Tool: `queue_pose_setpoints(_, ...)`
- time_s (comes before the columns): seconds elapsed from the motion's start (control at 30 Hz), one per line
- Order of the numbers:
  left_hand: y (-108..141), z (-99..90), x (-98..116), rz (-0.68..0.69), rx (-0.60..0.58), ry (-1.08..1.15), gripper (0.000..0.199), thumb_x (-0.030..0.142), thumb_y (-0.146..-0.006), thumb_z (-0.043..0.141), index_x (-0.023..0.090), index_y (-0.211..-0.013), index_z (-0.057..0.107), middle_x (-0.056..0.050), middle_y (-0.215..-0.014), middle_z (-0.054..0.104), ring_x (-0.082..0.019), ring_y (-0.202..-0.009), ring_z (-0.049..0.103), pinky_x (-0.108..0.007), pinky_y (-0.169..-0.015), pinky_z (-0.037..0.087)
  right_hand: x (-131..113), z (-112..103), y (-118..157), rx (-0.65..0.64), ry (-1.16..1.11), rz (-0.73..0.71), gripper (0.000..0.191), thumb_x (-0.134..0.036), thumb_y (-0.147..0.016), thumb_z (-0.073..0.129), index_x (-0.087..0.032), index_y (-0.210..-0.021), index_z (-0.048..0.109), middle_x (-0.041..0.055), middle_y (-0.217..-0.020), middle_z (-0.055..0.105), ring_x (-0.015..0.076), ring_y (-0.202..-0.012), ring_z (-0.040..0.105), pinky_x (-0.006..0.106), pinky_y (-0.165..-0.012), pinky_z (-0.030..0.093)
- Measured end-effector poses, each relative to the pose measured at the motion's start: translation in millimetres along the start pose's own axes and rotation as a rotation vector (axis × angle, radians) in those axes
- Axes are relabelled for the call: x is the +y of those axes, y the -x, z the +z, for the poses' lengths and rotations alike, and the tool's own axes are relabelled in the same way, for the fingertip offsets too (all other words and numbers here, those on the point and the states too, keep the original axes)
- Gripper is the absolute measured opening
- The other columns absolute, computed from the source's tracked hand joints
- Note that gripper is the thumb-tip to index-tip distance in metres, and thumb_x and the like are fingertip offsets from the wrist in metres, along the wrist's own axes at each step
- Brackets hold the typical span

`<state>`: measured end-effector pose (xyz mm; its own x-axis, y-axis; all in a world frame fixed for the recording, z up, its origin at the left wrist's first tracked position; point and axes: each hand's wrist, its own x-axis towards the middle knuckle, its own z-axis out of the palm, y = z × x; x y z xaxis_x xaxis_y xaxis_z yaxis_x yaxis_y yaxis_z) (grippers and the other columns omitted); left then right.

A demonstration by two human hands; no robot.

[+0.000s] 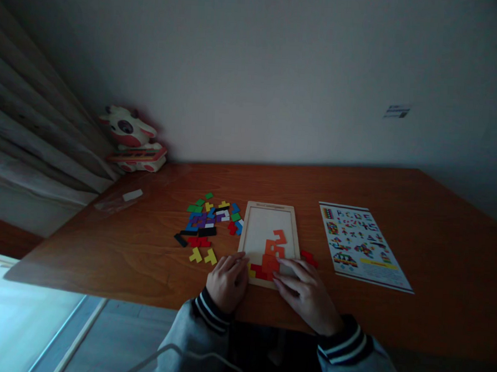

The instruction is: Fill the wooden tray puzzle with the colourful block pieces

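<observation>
A wooden puzzle tray (257, 220) lies on the desk, holding several orange pieces (270, 260), a few red pieces (260, 272) and a yellow piece (251, 271) in its lower part. My left hand (228, 282) rests at the tray's lower left corner, fingers curled together; whatever is in them, if anything, is hidden. Over the tray's lower right, my right hand (305, 291) has thumb and fingers spread around the orange and red pieces, its fingertips touching them. Another red piece (309, 258) lies just right of the tray, partly behind my right hand.
Loose colored pieces (205, 220) are scattered left of the tray on the wooden desk (398, 188). A printed pattern sheet (362, 244) lies to the right. At the back left are a cow toy (136, 141) and a clear plastic bag (116, 202). A cable (198, 352) crosses below.
</observation>
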<state>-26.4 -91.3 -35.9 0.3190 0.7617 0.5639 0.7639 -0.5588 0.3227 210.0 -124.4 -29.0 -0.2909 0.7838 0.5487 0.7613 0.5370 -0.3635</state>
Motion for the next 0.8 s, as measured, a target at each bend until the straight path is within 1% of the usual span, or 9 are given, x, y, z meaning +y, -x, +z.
queue_pose_setpoints(0.07, -1.1, -0.4, 1.3, 0.013, -0.007, 0.003, 0.023, 0.017, -0.091, 0.054, 0.021, -0.106, 0.071, -0.007, -0.111, 0.072, -0.022, -0.094, 0.067, -0.039, -0.085, 0.059, 0.0, 0.2, -0.1, -0.003, -0.001, 0.005, 0.017, -0.024, -0.091, 0.063, -0.028, -0.1, 0.077, 0.0064, -0.124, 0.068, 0.0236, -0.108, 0.063, 0.044, -0.094, 0.055)
queue_pose_setpoints(0.13, -4.1, -1.2, 4.8, 0.043, -0.023, 0.003, 0.024, 0.018, -0.091, 0.054, 0.021, -0.109, 0.07, -0.008, -0.118, 0.07, -0.024, -0.1, 0.066, -0.042, -0.088, 0.057, 0.0, 0.2, -0.3, -0.011, -0.003, 0.007, 0.017, -0.024, -0.091, 0.063, -0.027, -0.099, 0.077, 0.0064, -0.127, 0.066, 0.0242, -0.11, 0.062, 0.044, -0.095, 0.054)
queue_pose_setpoints(0.23, -10.7, -0.8, 13.3, 0.116, -0.084, -0.007, 0.026, 0.019, -0.093, 0.053, 0.02, -0.115, 0.067, -0.01, -0.131, 0.063, -0.027, -0.115, 0.059, -0.047, -0.093, 0.054, 0.7, 0.7, 0.1, -0.023, 0.005, 0.002, 0.017, -0.024, -0.091, 0.062, -0.028, -0.097, 0.077, 0.0062, -0.129, 0.066, 0.0246, -0.11, 0.063, 0.046, -0.095, 0.053)
queue_pose_setpoints(0.3, -14.8, 1.5, 19.4, 0.148, -0.122, -0.007, 0.028, 0.019, -0.095, 0.051, 0.019, -0.119, 0.065, -0.01, -0.137, 0.06, -0.028, -0.12, 0.055, -0.048, -0.095, 0.052, 1.6, 1.3, 0.9, -0.032, 0.015, -0.004, 0.017, -0.025, -0.091, 0.062, -0.028, -0.097, 0.077, 0.0066, -0.129, 0.066, 0.025, -0.11, 0.063, 0.048, -0.095, 0.053)
queue_pose_setpoints(0.53, -19.6, 12.1, 31.4, 0.189, -0.224, 0.035, 0.035, 0.02, -0.096, 0.048, 0.019, -0.13, 0.059, -0.01, -0.135, 0.061, -0.027, -0.124, 0.053, -0.049, -0.103, 0.046, 3.4, 3.1, 2.2, -0.036, 0.022, 0.002, 0.016, -0.023, -0.09, 0.063, -0.028, -0.096, 0.077, 0.0065, -0.129, 0.066, 0.025, -0.111, 0.063, 0.048, -0.096, 0.053)
queue_pose_setpoints(0.67, -20.2, 12.1, 32.2, 0.195, -0.285, 0.08, 0.039, 0.019, -0.096, 0.047, 0.019, -0.133, 0.057, -0.009, -0.135, 0.062, -0.026, -0.122, 0.053, -0.048, -0.105, 0.044, 2.0, 2.1, 1.1, -0.044, 0.03, 0.008, 0.017, -0.024, -0.09, 0.062, -0.028, -0.095, 0.078, 0.0061, -0.13, 0.066, 0.0253, -0.112, 0.063, 0.049, -0.098, 0.052)
queue_pose_setpoints(0.8, -20.9, 12.0, 32.3, 0.205, -0.324, 0.102, 0.044, 0.017, -0.093, 0.047, 0.02, -0.137, 0.054, -0.008, -0.137, 0.06, -0.025, -0.124, 0.052, -0.047, -0.107, 0.041, 1.9, 1.8, 1.3, -0.053, 0.031, 0.012, 0.017, -0.024, -0.09, 0.062, -0.029, -0.096, 0.078, 0.0065, -0.129, 0.066, 0.0254, -0.113, 0.063, 0.048, -0.097, 0.052)
